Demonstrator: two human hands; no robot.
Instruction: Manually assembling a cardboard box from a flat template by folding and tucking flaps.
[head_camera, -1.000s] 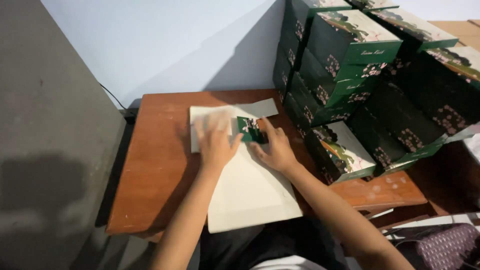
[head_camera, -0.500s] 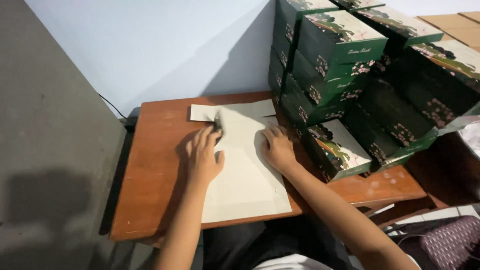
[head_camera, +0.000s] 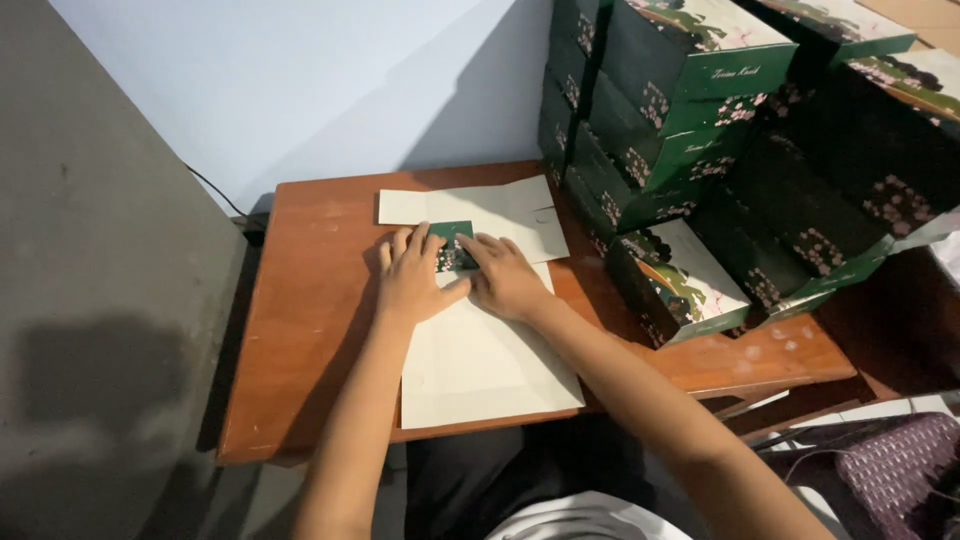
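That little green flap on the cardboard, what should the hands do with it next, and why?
Probably press the green flap down flat. Both the left hand and right hand rest on the flat cardboard sheet beside it, and it looks only partly folded over.

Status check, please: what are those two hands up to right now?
Left hand and right hand pressing green flap onto flat cardboard sheet. Stacked green boxes close beside.

Cream cardboard sheet (head_camera: 480, 350), small folded flap (head_camera: 455, 240) dark green with pink blossom print. Stacked boxes (head_camera: 700, 110) dark green, pink-white flowers. Table (head_camera: 310, 300) reddish-brown wood. Wall (head_camera: 330, 80) pale blue.
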